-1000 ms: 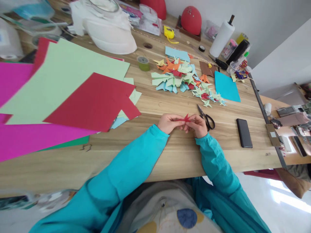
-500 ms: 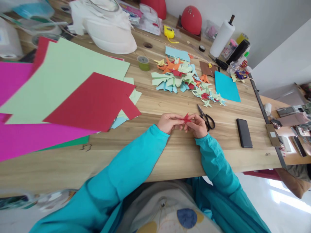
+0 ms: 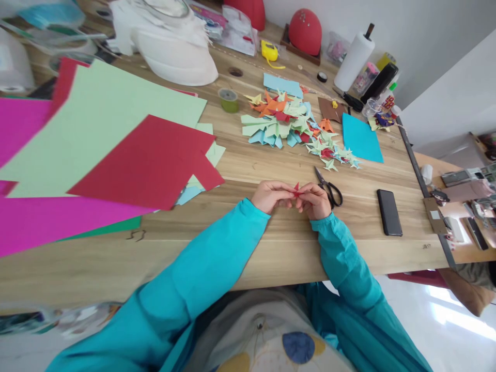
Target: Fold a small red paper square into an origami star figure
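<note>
A small red folded paper star (image 3: 296, 190) is pinched between my two hands just above the table, one point sticking up. My left hand (image 3: 273, 196) grips its left side with thumb and fingertips. On the other side my right hand (image 3: 315, 200) pinches it too, and the fingers cover most of the paper. Black-handled scissors (image 3: 332, 192) lie beside my right hand, blades pointing away. Beyond the hands is a heap of folded paper stars (image 3: 289, 121) in pale green, orange, blue and red.
Large sheets of red paper (image 3: 155, 160), pale green paper (image 3: 116, 98) and magenta paper (image 3: 77, 222) overlap at the left. A black phone (image 3: 389, 212) lies at the right. A blue square sheet (image 3: 362, 137), a yellow tape measure (image 3: 269, 50) and a paper roll (image 3: 354, 62) are farther back.
My fingers have closed in slightly around the red paper star, and less of it shows now. Both arms stay in nearly the same place.
</note>
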`<state>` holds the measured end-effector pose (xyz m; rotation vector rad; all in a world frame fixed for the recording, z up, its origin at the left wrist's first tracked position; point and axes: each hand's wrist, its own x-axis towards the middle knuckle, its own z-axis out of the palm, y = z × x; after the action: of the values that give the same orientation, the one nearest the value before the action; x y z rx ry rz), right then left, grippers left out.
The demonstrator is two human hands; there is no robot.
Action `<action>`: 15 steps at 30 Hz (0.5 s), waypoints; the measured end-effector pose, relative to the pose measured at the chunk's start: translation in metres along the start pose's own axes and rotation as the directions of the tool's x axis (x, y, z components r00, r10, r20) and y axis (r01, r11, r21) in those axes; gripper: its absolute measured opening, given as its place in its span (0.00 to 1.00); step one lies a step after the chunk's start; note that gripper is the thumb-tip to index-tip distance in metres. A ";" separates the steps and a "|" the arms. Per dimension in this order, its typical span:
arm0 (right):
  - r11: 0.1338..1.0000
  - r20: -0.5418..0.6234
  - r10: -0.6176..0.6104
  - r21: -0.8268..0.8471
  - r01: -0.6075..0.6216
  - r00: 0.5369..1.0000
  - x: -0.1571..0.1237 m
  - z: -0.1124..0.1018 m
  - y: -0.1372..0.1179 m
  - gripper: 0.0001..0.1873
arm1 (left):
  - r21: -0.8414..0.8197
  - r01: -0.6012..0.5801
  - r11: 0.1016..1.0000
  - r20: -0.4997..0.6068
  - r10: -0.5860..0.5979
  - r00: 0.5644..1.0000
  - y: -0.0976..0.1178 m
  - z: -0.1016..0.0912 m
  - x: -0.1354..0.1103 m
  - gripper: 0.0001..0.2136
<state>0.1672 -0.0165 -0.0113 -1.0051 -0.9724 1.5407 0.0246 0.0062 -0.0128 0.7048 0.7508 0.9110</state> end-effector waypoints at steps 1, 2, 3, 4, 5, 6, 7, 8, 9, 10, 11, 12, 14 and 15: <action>1.000 0.022 -0.002 -0.017 0.003 1.000 0.000 -0.001 0.001 0.06 | 0.010 -0.003 1.000 -0.008 0.003 1.000 0.000 0.000 0.000 0.08; 0.999 0.045 -0.008 -0.039 0.010 0.999 0.000 -0.003 0.002 0.07 | 0.019 -0.009 1.000 -0.013 0.009 1.000 0.000 0.000 0.000 0.08; 0.998 0.070 -0.014 -0.065 0.018 0.997 0.000 -0.004 0.003 0.08 | 0.029 -0.017 0.999 -0.015 0.017 1.000 0.000 0.000 0.000 0.08; 0.996 0.091 -0.019 -0.087 0.027 0.996 0.001 -0.005 0.004 0.09 | 0.039 -0.025 0.999 -0.015 0.026 1.000 0.000 0.000 0.000 0.07; 0.994 0.106 -0.023 -0.104 0.034 0.994 0.001 -0.006 0.005 0.10 | 0.050 -0.031 0.998 -0.013 0.031 0.999 -0.001 -0.001 0.001 0.07; 0.993 0.113 -0.027 -0.113 0.040 0.993 0.001 -0.006 0.006 0.11 | 0.061 -0.035 0.997 -0.011 0.036 0.999 -0.001 -0.001 0.001 0.07; 0.992 0.115 -0.030 -0.118 0.044 0.993 0.001 -0.006 0.006 0.11 | 0.072 -0.041 0.997 -0.011 0.042 0.999 -0.001 -0.001 0.001 0.06; 0.992 0.119 -0.025 -0.124 0.040 0.993 0.001 -0.006 0.006 0.11 | 0.084 -0.048 0.995 -0.013 0.050 0.999 -0.001 -0.002 0.002 0.06; 0.991 0.124 -0.015 -0.131 0.032 0.992 0.001 -0.005 0.006 0.11 | 0.099 -0.056 0.993 -0.014 0.058 0.998 -0.002 -0.002 0.002 0.06; 0.990 0.130 -0.004 -0.136 0.022 0.992 0.001 -0.005 0.006 0.12 | 0.115 -0.068 0.991 -0.018 0.070 0.997 -0.002 -0.002 0.002 0.05; 0.991 0.138 0.006 -0.136 0.013 0.990 0.001 -0.005 0.005 0.12 | 0.135 -0.081 0.988 -0.020 0.084 0.996 -0.002 -0.002 0.001 0.05; 0.992 0.142 0.013 -0.126 0.005 0.990 0.001 -0.004 0.005 0.12 | 0.154 -0.093 0.984 -0.021 0.098 0.995 -0.001 -0.001 0.001 0.05; 0.996 0.134 0.011 -0.091 0.002 0.991 0.001 -0.003 0.004 0.12 | 0.170 -0.113 0.979 -0.006 0.116 0.993 -0.001 0.000 0.000 0.07; 0.997 0.121 0.009 -0.074 0.000 0.993 0.000 -0.002 0.003 0.13 | 0.166 -0.119 0.979 0.011 0.119 0.993 -0.001 0.000 -0.001 0.07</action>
<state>0.1681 -0.0164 -0.0147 -0.9746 -1.1198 1.5937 0.0249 0.0045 -0.0135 0.9052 0.7962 0.9635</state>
